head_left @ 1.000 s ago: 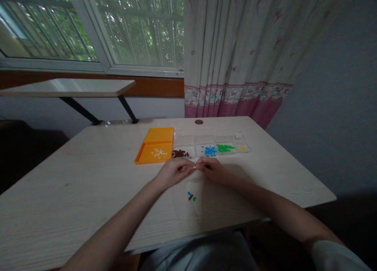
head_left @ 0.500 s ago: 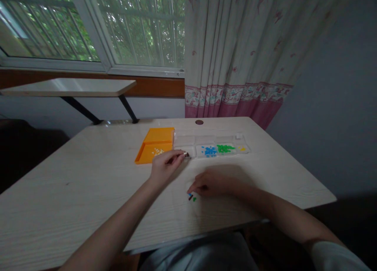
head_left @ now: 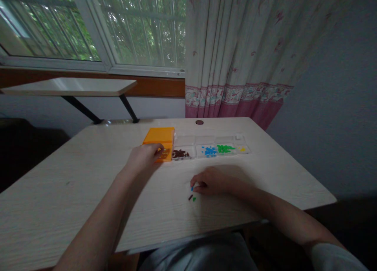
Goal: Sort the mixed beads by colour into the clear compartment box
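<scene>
My left hand [head_left: 144, 155] reaches over the front compartment of an orange box [head_left: 159, 134]. Its thumb and fingers pinch together above small pale pieces [head_left: 165, 153]; what is between them is hidden. Low over the table, my right hand [head_left: 212, 180] pinches a small blue piece [head_left: 192, 188] between thumb and forefinger. Just below it on the tabletop lie a brown stick-shaped piece [head_left: 190, 197] and a small green piece [head_left: 194, 199].
Beside the orange box, a clear compartment tray [head_left: 193, 140] holds brown pieces [head_left: 180, 154], blue pieces [head_left: 209, 151], green pieces [head_left: 225, 149] and several yellow pieces [head_left: 242, 149]. A raised shelf [head_left: 70, 86] stands at the back left of the table [head_left: 88, 176].
My left hand has moved left from the brown pieces' compartment to the orange box, uncovering the brown pieces. My right hand has lifted the blue piece away from the brown one.
</scene>
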`<state>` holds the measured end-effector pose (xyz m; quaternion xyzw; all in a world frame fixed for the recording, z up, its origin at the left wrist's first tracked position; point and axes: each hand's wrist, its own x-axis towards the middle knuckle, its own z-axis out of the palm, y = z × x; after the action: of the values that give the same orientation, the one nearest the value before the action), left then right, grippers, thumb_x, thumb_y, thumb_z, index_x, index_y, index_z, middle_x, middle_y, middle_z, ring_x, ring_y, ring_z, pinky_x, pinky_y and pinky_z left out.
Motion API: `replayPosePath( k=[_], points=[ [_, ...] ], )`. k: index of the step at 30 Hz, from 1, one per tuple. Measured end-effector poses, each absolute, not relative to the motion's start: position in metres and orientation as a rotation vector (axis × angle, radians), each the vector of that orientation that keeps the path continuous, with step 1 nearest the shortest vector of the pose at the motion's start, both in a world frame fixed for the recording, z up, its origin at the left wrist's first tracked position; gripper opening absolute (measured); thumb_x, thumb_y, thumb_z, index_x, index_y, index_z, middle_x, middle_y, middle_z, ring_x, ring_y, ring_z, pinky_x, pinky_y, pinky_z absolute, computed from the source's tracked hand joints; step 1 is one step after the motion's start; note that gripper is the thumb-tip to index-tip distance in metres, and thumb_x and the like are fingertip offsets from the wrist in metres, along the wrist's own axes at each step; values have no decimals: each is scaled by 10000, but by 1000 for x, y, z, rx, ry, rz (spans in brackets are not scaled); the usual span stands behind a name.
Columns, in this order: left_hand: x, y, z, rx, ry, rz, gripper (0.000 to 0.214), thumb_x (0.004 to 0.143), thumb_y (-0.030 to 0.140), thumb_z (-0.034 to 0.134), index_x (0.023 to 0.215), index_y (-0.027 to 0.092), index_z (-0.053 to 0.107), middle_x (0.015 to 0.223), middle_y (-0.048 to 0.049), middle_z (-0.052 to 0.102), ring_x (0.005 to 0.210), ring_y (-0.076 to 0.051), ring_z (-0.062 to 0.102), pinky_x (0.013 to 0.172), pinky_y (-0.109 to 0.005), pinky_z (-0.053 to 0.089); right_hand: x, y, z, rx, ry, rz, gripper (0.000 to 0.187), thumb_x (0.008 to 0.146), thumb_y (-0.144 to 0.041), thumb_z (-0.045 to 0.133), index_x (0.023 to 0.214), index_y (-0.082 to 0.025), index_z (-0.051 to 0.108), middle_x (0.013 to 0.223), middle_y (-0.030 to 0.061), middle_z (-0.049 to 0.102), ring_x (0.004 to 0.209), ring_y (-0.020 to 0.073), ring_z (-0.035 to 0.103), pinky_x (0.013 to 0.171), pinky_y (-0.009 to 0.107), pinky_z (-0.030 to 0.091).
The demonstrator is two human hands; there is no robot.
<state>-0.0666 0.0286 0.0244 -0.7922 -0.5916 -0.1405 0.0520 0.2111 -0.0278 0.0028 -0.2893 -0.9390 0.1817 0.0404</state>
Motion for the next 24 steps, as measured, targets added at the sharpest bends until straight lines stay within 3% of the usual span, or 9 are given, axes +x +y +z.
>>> replayPosePath(
  k=[3,10,14,19,24],
  points=[
    [-75,33,22,-2404,-1854,-346,203,796,322,485,837,229,661,753,-75,659,624,-214,576,516,-269,315,211,-27,3,-872,-2865,572,284,798,-207,505,1061,-235,609,886,9,681,700,125,597,682,228,393],
    [-52,19,30,-2536,-1830,-375,266,820,349,436,870,198,649,786,-58,662,664,-178,570,548,-234,336,211,-26,0,-923,-2779,675,195,846,-235,470,953,-214,632,838,9,672,699,130,581,680,232,396],
    [-22,3,27,-2858,-1560,-490,299,841,368,405,839,194,648,732,-31,649,638,-128,564,546,-196,347,212,-21,-6,-1080,-2511,759,170,848,-256,475,905,-176,614,757,9,643,629,110,539,615,212,383],
    [4,-12,17,-3053,-1217,-538,240,810,385,499,894,205,635,655,2,614,593,-110,549,542,-190,355,215,-11,-14,-1049,-2228,781,168,844,-276,484,832,-149,594,622,-23,561,559,82,471,567,190,355],
    [11,-17,18,-3021,-1095,-562,243,866,300,427,763,180,611,671,-11,625,610,-109,558,564,-199,361,215,-7,-18,-1001,-2175,865,191,838,-298,484,809,-145,594,618,-20,544,559,83,451,549,188,347]
  ],
)
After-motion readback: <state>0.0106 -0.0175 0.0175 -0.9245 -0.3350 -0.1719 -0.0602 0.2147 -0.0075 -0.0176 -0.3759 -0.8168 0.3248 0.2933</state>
